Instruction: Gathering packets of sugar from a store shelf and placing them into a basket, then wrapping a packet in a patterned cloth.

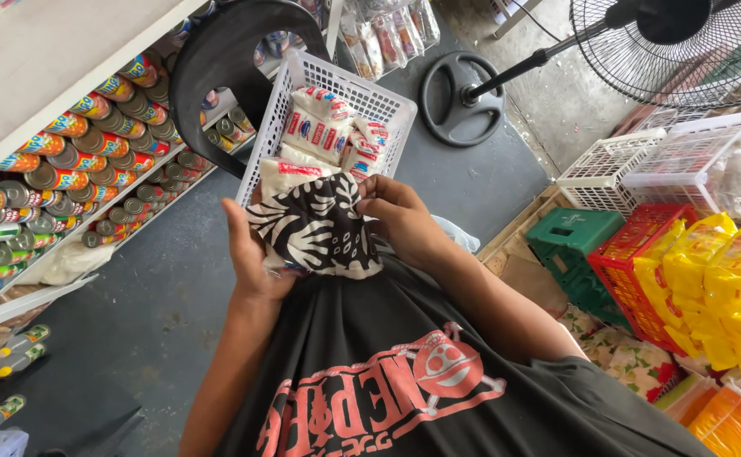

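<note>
A: What's closest to cam?

B: Dark T-shirt (404, 381) w/ a red-and-white print, filling the bottom. Just above it both hands are on a black-and-white patterned cloth (315, 228), held up vs. the chest.

A: Hands — state?

B: Left hand (247, 254) is closed along the cloth's left edge, fingers wrapped under it. Right hand (400, 211) pinches the top right corner, fingers curled tight. Both gripping the cloth, neither spread.

A: And right behind the cloth?

B: White plastic basket (273, 140), lattice sides, tilted toward the person. The cloth covers its near edge. Inside: white packets (319, 123) w/ red and blue print, several stacked.

A: Left side?

B: Shelving (40, 51) w/ rows of cans (91, 144), colourful labels, lying on their sides. A few bottles (15, 351) lower down near the grey floor (133, 305).

A: Right side?

B: Yellow packs (717, 271) piled by a red crate (633, 279); green crate (569, 245) beside it. Farther back, white baskets (641, 165), one stacked w/ clear bags.

A: Farthest?

B: Standing fan (683, 42), top right, its pole slanting down to a round black base (459, 97) on the floor. Hanging clear packets (387, 34) at top centre, contents too small to tell.
</note>
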